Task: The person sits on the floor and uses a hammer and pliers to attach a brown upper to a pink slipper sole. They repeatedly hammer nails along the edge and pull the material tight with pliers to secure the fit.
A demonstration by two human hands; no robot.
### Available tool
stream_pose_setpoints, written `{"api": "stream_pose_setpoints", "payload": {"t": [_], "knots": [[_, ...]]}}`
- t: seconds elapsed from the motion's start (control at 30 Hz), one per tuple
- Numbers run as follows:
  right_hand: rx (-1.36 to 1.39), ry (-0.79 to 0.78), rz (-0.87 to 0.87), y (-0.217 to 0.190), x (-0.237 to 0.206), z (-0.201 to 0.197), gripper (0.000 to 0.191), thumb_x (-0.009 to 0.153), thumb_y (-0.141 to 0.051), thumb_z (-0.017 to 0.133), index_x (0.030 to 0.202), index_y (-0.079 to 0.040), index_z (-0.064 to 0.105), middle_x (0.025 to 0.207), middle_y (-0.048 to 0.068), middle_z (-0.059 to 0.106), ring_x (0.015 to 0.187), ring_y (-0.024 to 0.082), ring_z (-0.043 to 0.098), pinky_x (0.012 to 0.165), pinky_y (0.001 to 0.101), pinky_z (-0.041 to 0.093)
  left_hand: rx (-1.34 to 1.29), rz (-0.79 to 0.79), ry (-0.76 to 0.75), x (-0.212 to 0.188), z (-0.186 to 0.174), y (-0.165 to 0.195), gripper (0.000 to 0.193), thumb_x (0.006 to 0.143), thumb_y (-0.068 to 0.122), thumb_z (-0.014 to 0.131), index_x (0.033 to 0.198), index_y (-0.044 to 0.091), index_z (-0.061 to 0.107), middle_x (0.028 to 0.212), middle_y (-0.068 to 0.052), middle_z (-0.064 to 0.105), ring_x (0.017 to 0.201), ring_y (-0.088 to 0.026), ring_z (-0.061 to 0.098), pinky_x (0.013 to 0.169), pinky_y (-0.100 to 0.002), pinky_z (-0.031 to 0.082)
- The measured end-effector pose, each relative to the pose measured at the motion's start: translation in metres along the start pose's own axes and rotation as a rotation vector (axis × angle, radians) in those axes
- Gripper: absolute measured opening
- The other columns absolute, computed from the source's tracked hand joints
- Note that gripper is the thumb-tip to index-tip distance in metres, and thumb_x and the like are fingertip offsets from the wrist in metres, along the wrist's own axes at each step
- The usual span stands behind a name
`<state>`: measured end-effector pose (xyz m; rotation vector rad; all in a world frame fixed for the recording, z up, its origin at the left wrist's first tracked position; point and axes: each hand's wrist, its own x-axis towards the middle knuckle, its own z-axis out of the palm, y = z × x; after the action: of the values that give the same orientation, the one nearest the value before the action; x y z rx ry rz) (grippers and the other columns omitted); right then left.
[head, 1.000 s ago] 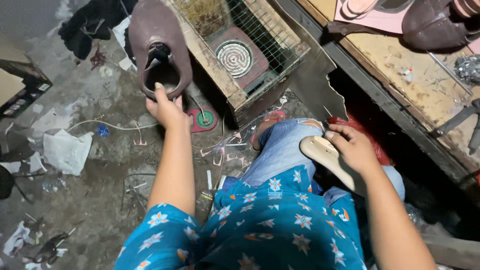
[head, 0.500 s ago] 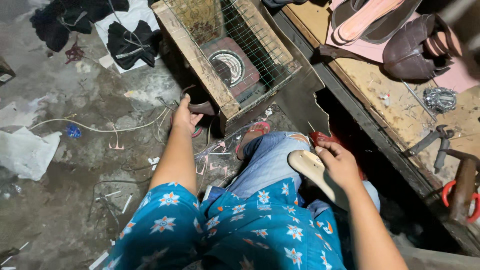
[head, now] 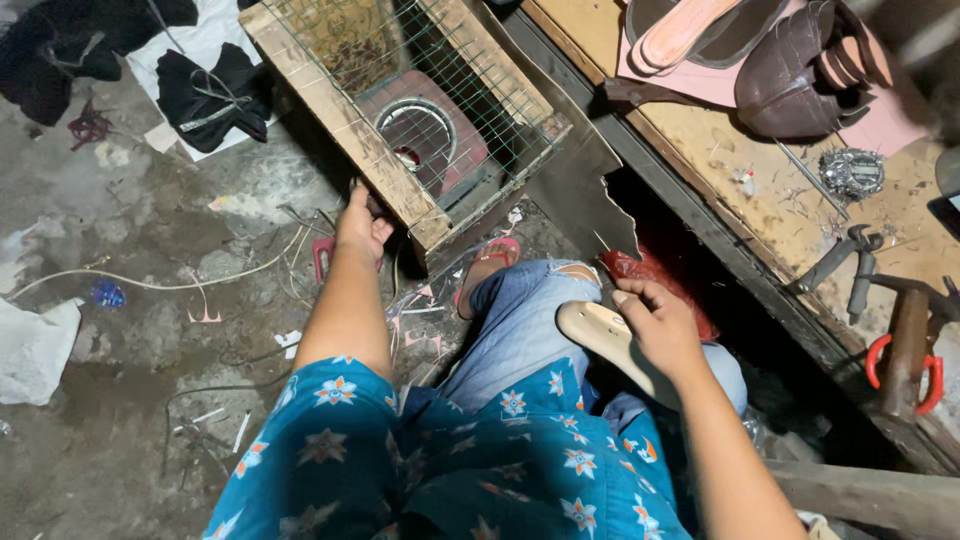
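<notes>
The left hand [head: 360, 228] is extended forward and down to the near corner of a wooden crate [head: 330, 115] that is covered with wire mesh. The fingers are curled against the crate's lower edge, at floor level; a small dark object appears to be touched there, but whether it is gripped cannot be told. A round coil heater [head: 418, 130] on a reddish base is seen inside the crate, under the mesh.

The right hand [head: 662, 328] is held over the right knee. A pale, beige shoe insole [head: 598, 335] is grasped in it: the thumb is laid on the upper face and the other fingers are wrapped under the far end. The insole is positioned above the lap, its free, rounded end pointing toward the left, over the blue jeans [head: 525, 320].

A foot in a pink sandal [head: 490, 262] is placed on the concrete floor [head: 130, 420], just beside the crate's near corner. White cord [head: 150, 283] and scraps of paper are scattered on the floor near the left forearm. Black cloth pieces [head: 215, 95] are lying further away, at the upper left.

To the right, a wooden workbench [head: 790, 215] is located. On it, a brown shoe upper [head: 790, 85], a pink sole [head: 680, 35], pincers [head: 845, 265] and a red-handled tool [head: 905, 355] are laid, well apart from both hands.
</notes>
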<state>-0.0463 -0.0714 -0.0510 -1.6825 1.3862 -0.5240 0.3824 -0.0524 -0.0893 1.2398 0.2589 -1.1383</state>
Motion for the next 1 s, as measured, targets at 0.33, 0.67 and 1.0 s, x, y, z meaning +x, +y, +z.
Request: {"api": "stream_pose_setpoints", "payload": {"t": [0.33,0.67,1.0], "knots": [[0.016,-0.008,0.003,0.006,0.003,0.001,0.035,0.093,-0.023,0.068,0.119,0.0,0.072,0.102,0.007,0.076,0.092,0.012,0.066,0.085,0.0267,0.051,-0.129,0.011,-0.045,0.0,0.004,0.0,0.042,0.092,0.046,0.065,0.115,0.012,0.065,0.108,-0.008,0.07,0.1,-0.026,0.071,0.088,-0.041,0.063],[0.055,-0.013,0.011,0.008,0.004,0.001,0.035,0.093,-0.023,0.068,0.119,0.001,0.071,0.101,0.007,0.076,0.091,0.012,0.066,0.084,0.027,0.052,-0.129,0.028,-0.061,0.004,0.011,-0.002,0.04,0.093,0.045,0.068,0.112,0.01,0.069,0.108,-0.004,0.073,0.098,-0.02,0.073,0.084,-0.035,0.062],[0.024,-0.003,0.001,0.017,0.005,0.0,0.034,0.093,-0.022,0.068,0.118,0.001,0.071,0.099,0.006,0.075,0.089,0.012,0.067,0.082,0.0268,0.052,-0.187,0.018,-0.158,0.017,0.015,-0.009,0.045,0.099,0.046,0.052,0.12,0.009,0.068,0.122,-0.007,0.073,0.11,-0.023,0.072,0.094,-0.041,0.061]]}}
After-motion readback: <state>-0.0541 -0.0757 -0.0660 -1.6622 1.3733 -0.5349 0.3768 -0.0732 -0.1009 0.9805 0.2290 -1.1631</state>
